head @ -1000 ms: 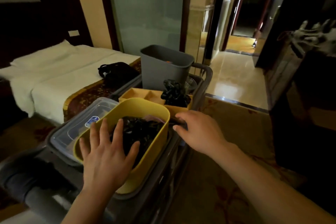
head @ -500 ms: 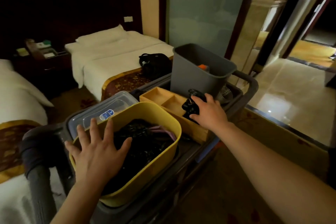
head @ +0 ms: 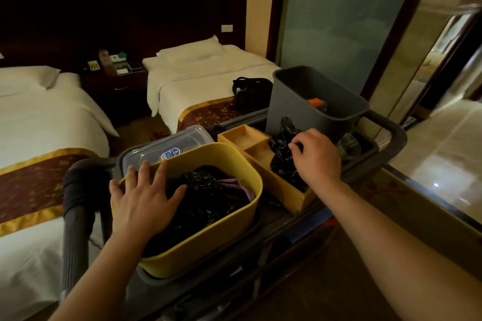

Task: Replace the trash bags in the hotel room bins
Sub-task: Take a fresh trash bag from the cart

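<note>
A yellow bin [head: 221,232] lined with a crumpled black trash bag [head: 208,198] stands on the near end of a dark cart [head: 391,135]. My left hand [head: 142,198] lies flat with spread fingers on the bin's left rim and the bag. Beyond it a wooden tray [head: 240,135] holds a bundle of black trash bags [head: 281,154]. My right hand [head: 317,155] pinches that bundle with curled fingers. A grey bin [head: 307,109] stands behind the tray with an orange-capped item inside.
A clear lidded plastic box [head: 167,146] lies left of the yellow bin. Two white beds [head: 208,73] and a nightstand [head: 114,78] lie beyond the cart, with a black bag [head: 250,88] on the nearer bed. A glass wall [head: 339,21] stands on the right.
My right hand reached from the cart edge to the wooden tray and closed its fingers on the black bag bundle. The view swung left. My left hand stayed on the yellow bin.
</note>
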Tool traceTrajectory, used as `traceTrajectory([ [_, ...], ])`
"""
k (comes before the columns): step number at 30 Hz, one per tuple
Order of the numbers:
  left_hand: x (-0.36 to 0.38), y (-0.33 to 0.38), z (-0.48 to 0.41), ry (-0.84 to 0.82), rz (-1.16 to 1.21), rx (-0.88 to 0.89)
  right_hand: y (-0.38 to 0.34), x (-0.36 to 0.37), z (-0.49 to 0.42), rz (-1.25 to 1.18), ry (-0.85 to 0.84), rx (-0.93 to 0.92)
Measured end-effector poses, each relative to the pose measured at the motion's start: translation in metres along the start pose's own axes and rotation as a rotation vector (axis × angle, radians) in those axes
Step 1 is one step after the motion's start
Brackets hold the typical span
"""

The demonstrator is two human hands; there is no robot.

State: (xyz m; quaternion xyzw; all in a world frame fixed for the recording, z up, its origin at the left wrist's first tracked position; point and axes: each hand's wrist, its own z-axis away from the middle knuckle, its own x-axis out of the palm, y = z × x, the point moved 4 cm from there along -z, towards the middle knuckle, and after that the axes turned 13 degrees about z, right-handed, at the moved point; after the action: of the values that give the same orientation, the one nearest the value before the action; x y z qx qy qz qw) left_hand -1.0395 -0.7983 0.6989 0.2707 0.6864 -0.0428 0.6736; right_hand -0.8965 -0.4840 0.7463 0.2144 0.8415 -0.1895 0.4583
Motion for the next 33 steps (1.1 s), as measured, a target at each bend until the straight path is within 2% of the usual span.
traceTrajectory([
  [5, 0.002, -0.001, -0.001, -0.005, -0.015, 0.007, -0.001, -0.034, -0.003, -0.310, 0.246, 0.117],
  [7, 0.001, -0.001, 0.000, -0.019, -0.020, 0.004, -0.004, -0.044, -0.007, -0.419, 0.269, 0.149],
  [10, -0.009, 0.015, -0.001, 0.022, 0.092, -0.013, -0.011, -0.052, -0.009, -0.456, 0.235, 0.128],
  [12, -0.018, 0.043, 0.000, 0.056, 0.266, 0.067, -0.014, -0.055, -0.005, -0.462, 0.227, 0.121],
  [13, -0.023, 0.062, 0.001, 0.022, 0.450, 0.105, -0.015, -0.057, -0.001, -0.474, 0.221, 0.128],
  [16, -0.031, 0.122, 0.007, -0.248, 1.148, 0.108, -0.013, -0.065, 0.013, -0.526, 0.185, 0.178],
  [17, -0.034, 0.141, 0.010, -0.313, 1.263, 0.121, -0.011, -0.068, 0.019, -0.540, 0.173, 0.201],
  [19, -0.033, 0.171, 0.017, -0.380, 1.353, 0.180, -0.004, -0.074, 0.031, -0.555, 0.148, 0.249],
  [23, -0.009, 0.206, 0.023, -0.373, 1.333, 0.232, 0.020, -0.085, 0.055, -0.543, 0.136, 0.340],
  [26, 0.013, 0.220, 0.030, -0.388, 1.337, 0.143, 0.046, -0.090, 0.079, -0.626, 0.112, 0.490],
  [30, 0.035, 0.239, 0.044, -0.475, 1.419, 0.033, 0.082, -0.099, 0.125, -0.861, 0.131, 0.816],
  [33, 0.051, 0.256, 0.055, -0.611, 1.530, -0.103, 0.101, -0.109, 0.164, -0.924, 0.157, 1.057],
])
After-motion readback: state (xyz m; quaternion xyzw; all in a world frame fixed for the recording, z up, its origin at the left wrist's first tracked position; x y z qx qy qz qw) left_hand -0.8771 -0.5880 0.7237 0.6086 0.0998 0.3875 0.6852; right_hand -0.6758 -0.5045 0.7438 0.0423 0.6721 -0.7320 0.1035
